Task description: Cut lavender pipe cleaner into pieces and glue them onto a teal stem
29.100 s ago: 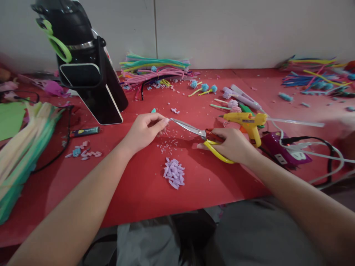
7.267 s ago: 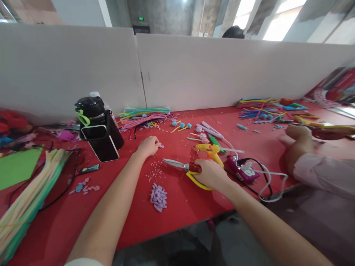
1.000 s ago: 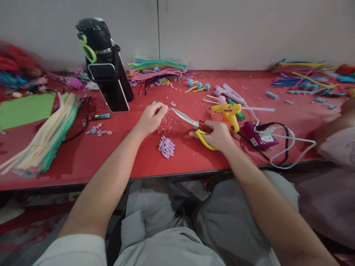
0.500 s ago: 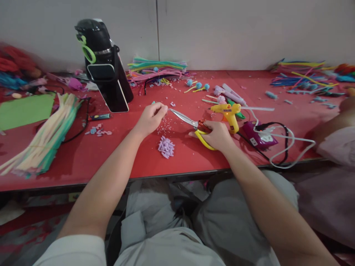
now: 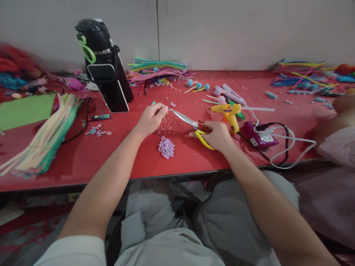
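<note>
Pinched fingertips of my left hand [image 5: 152,116] hold something too small to make out, with a bit of green showing behind the fingers. My right hand [image 5: 215,136] is wrapped round the red and yellow handles of the scissors [image 5: 185,118]. The scissor blades look nearly closed, and their tips point at my left fingertips. Below the blades lies a pile of short lilac pieces [image 5: 166,147]. Tiny fluffy scraps [image 5: 164,128] are scattered between the pile and my left hand.
A yellow glue gun [image 5: 229,113] and a purple power socket [image 5: 259,136] with cables lie right. A black bottle [image 5: 97,40] with a phone [image 5: 112,90] leaning on it stands left, near bundled pale stems [image 5: 50,136]. Another person's arm [image 5: 337,125] is at the right edge.
</note>
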Demonstrator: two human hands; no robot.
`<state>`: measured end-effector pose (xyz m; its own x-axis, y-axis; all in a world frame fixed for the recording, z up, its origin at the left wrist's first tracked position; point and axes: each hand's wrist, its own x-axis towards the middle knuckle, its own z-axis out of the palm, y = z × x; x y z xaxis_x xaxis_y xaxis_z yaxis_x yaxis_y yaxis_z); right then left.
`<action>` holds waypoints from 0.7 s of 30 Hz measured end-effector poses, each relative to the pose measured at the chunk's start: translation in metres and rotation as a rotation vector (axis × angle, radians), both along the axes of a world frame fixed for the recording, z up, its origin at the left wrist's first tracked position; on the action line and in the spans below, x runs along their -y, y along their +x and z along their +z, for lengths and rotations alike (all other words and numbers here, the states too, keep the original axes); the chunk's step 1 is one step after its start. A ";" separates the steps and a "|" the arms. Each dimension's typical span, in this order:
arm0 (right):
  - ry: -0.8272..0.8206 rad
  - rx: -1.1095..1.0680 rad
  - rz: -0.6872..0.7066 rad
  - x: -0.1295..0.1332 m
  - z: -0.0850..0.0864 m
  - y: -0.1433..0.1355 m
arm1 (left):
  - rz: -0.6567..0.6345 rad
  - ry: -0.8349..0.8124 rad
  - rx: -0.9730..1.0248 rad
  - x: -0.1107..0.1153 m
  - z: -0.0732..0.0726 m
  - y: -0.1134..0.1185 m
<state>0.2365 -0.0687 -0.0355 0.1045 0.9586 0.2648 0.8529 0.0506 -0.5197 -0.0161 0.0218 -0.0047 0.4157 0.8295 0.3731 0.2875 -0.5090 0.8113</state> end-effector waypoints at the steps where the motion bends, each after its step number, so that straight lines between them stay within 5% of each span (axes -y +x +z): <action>1: 0.001 0.003 -0.006 0.000 0.000 0.000 | -0.003 -0.003 0.003 0.000 0.000 0.000; 21: -0.032 -0.007 -0.013 0.004 0.006 -0.003 | -0.035 0.008 -0.007 0.002 0.001 0.000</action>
<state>0.2333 -0.0726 -0.0298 0.1185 0.9651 0.2337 0.8499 0.0231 -0.5265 -0.0160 0.0199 -0.0039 0.4469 0.8114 0.3767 0.2748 -0.5253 0.8053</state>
